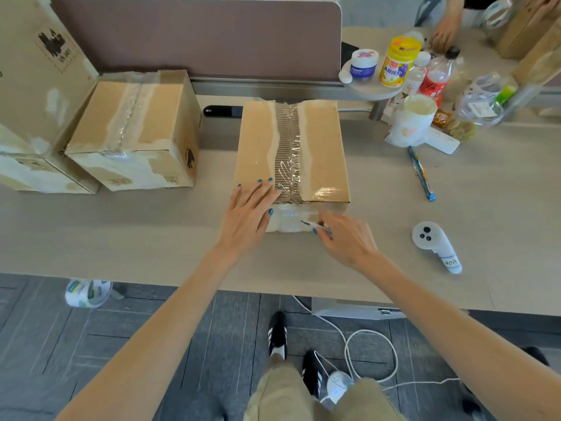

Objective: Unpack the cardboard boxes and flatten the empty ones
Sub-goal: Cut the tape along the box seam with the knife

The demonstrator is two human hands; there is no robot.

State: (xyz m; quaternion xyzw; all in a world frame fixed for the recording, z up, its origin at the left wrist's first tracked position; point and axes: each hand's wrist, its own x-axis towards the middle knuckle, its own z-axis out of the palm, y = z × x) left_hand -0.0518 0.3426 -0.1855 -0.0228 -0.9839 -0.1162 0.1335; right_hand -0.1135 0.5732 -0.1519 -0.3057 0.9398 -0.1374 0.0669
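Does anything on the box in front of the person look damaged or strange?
Yes. Along the top seam of the middle cardboard box, the outer paper is torn away, baring the corrugated ridges; wrinkled clear tape covers the near end.

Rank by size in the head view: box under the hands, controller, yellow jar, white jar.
1. Box, clearly largest.
2. Controller and yellow jar look alike; the jar stands farther away, so unranked.
3. White jar, smallest.

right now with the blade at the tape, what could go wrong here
The small cutter in the right hand points toward the left hand at the box edge; a slip could nick it.
The left hand only presses flat on top, so the box might slide on the table.
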